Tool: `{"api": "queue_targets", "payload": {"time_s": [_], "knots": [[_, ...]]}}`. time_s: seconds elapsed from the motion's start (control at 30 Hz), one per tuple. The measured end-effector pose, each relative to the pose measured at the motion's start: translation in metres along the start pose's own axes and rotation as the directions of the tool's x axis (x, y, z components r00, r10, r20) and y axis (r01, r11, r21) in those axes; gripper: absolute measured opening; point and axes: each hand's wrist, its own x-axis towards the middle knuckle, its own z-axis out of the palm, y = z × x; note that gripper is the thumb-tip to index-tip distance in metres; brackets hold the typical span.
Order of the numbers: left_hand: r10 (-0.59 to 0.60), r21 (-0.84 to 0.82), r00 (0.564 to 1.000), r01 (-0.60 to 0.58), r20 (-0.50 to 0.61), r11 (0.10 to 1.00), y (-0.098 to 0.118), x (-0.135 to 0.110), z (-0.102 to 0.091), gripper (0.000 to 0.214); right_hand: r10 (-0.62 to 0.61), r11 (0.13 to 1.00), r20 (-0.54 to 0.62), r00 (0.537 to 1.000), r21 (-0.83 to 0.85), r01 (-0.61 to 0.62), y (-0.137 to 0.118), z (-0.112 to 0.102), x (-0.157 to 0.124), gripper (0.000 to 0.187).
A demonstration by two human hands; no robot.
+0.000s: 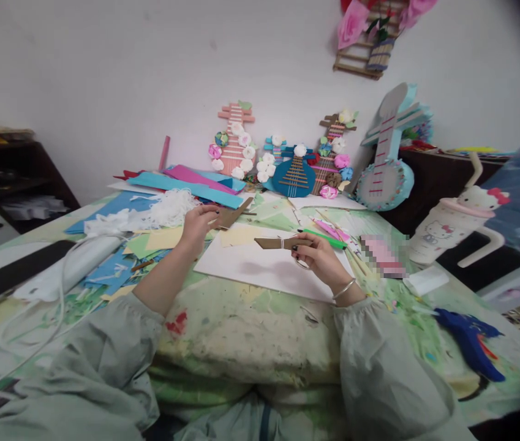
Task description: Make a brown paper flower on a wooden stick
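In the head view, holds a small, dark-brown, pointed cardboard strip [269,244], wrapped by a thin white band [282,243], in the right hand [320,258], with fingers narrowed to a pinch on its blunt end. Holds it level, raised over a large, white, rectangular sheet [260,269]. Reaches with the left hand [195,226], fingers bent and fairly narrow, to the near end of a longer brown cardboard piece [237,214]; cannot tell whether gripping it or just touching. Has a bright green, slim, dark-tipped tool [331,239] just behind the right hand, and a cream paper piece [240,236] lying on the sheet between both hands. Beyond the left hand, has a long light-blue strip [181,187] and a heap of white shredded paper [174,207]. At far right, has a dark-blue glue gun [468,343] lying on the green-patterned tabletop [250,312].
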Motion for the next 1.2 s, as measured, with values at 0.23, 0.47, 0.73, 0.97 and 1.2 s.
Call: {"api": "queue_targets", "payload": {"time_s": [0.23,0.47,0.73,0.97,1.2], "knots": [[0.062,0.335,0.88,-0.244,0.471,0.91,0.0,-0.026,0.019,0.032,0.029,0.997,0.106,0.994,0.067,-0.036,0.002,0.009,-0.002,0.036],[-0.066,0.472,0.645,-0.482,0.762,0.738,-0.009,-0.05,0.029,0.028,0.039,0.997,0.212,0.977,0.057,-0.052,0.011,0.015,-0.003,0.035],[-0.204,0.468,0.472,-0.551,0.857,0.691,-0.017,-0.052,0.029,0.027,0.027,0.999,0.306,0.952,0.032,-0.038,0.015,0.018,-0.003,0.031],[-0.258,0.461,0.421,-0.503,0.87,0.731,-0.014,-0.056,0.029,0.025,-0.033,0.999,0.319,0.947,-0.026,0.043,0.013,0.022,-0.006,0.033],[-0.231,0.456,0.408,-0.631,0.883,0.628,-0.015,-0.056,0.034,0.029,-0.064,0.995,0.212,0.975,-0.058,0.078,0.022,0.027,-0.003,0.022]]}}
